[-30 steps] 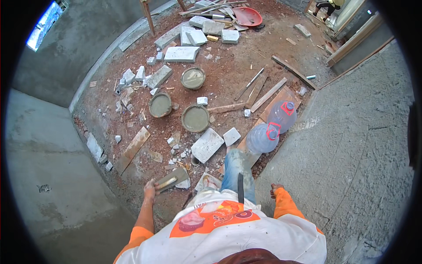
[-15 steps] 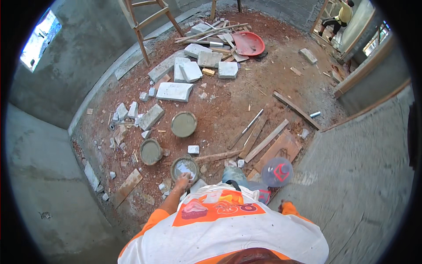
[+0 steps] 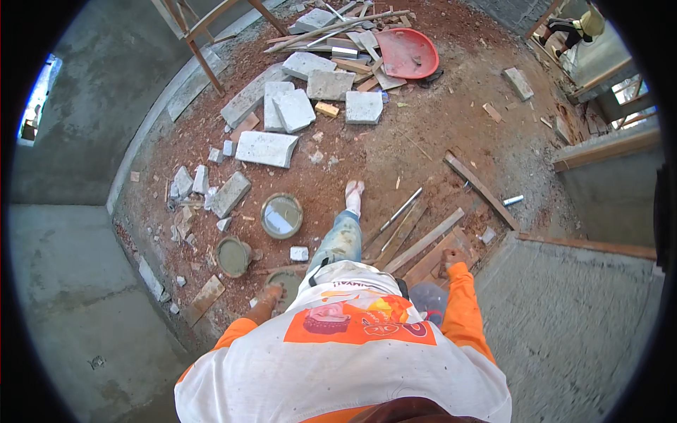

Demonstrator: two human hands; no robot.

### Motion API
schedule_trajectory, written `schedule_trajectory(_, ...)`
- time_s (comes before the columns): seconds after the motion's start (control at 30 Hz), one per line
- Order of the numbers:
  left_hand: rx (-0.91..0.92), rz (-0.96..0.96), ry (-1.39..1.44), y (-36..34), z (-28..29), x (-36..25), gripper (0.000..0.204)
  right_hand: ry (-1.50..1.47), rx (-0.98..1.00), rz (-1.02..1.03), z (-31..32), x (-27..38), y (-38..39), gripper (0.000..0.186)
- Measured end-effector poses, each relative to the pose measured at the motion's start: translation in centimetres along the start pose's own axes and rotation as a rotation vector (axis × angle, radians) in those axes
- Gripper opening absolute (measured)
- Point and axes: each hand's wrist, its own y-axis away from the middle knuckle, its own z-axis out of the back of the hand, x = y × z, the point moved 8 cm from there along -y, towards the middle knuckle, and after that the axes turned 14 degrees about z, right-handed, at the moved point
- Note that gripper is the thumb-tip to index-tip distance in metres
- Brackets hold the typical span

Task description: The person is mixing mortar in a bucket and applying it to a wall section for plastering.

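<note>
My left hand (image 3: 269,292) is low at the left edge of a mortar bucket (image 3: 288,280), which my shirt partly covers. Its fingers are too small and blurred to show a grip. Beyond stand two more buckets: a larger one (image 3: 282,216) with wet, shiny grey contents, and a smaller one (image 3: 233,256) to the left. My right hand (image 3: 447,262) hangs over the boards on the right, fingers curled, with nothing visible in it. Just below that hand is a clear plastic jug (image 3: 427,297), partly hidden by my body. My foot (image 3: 354,193) is planted ahead on the red dirt.
White blocks (image 3: 266,149), scrap wood and a red pan (image 3: 407,53) are piled ahead. Loose planks (image 3: 427,240) and a metal rod (image 3: 400,209) lie right of my leg. Plastered walls (image 3: 63,282) flank me. Another person (image 3: 587,27) is at the far right.
My leg has stepped forward, and my right hand has swung ahead over the boards. My left hand has shifted left from the bucket's near rim. The view has turned slightly.
</note>
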Motion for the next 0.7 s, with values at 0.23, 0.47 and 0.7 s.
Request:
schedule_trajectory(0.23,-0.195,-0.436,-1.222,-10.5,-5.7,-23.3,0.032,-0.135,-0.030,-0.294,-3.4,6.9,-6.9,0.016)
schedule_trajectory(0.47,-0.206,-0.854,-0.381,16.7,-3.8,-64.2,0.024,-0.154,-0.355,-0.349,3.2,14.8,-13.7,0.027)
schedule_trajectory(0.7,0.032,-0.778,-0.173,18.0,-18.3,-73.1,0.032,-0.118,-0.304,-0.423,6.5,13.4,-17.6,0.022)
